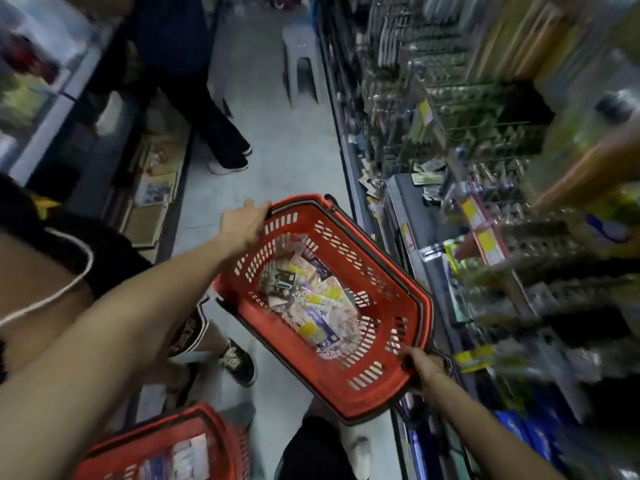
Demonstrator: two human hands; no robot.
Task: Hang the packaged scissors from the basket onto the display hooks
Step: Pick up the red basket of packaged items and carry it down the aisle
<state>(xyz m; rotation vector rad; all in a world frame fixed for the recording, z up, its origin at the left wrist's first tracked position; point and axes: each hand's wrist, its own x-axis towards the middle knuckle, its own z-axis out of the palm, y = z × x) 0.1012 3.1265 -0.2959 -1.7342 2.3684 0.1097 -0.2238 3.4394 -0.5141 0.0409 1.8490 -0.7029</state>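
Out in front, my left hand [246, 225] and right hand [424, 368] grip opposite corners of the basket [420, 306]; one slip could tip it, spilling the packs [311, 299].

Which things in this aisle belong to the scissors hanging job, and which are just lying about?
Job: red basket, gripped by left hand and right hand; packets inside it; display hooks on the right.
Lying about: second red basket at bottom left; grey stool up the aisle.
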